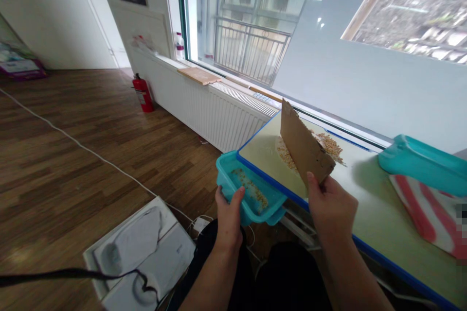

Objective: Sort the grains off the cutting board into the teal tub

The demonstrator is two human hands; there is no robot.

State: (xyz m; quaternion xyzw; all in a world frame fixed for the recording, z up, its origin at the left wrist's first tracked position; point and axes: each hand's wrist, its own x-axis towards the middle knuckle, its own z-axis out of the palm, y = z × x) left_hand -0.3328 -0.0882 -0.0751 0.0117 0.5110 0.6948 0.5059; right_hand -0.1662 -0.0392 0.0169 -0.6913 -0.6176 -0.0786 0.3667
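Note:
My left hand [229, 209] grips the near rim of a turquoise plastic tub [226, 175], held against the table's blue edge and a little below the tabletop. Small pale grains [251, 189] lie scattered on the bottom of the tub. In my right hand [332, 204] is a torn piece of brown cardboard [302, 146], pinched at its lower end and tilted upright over the table [259, 148]. Tan grains or kernels [330, 148] are spread on the tabletop on both sides of the cardboard, which hides part of them.
A second turquoise tub [423, 158] and a red-and-white striped cloth [419, 209] are on the table at right. A white radiator [219, 116] runs under the window. On the floor are a white box [142, 252], a cable [98, 153] and a red fire extinguisher [143, 93].

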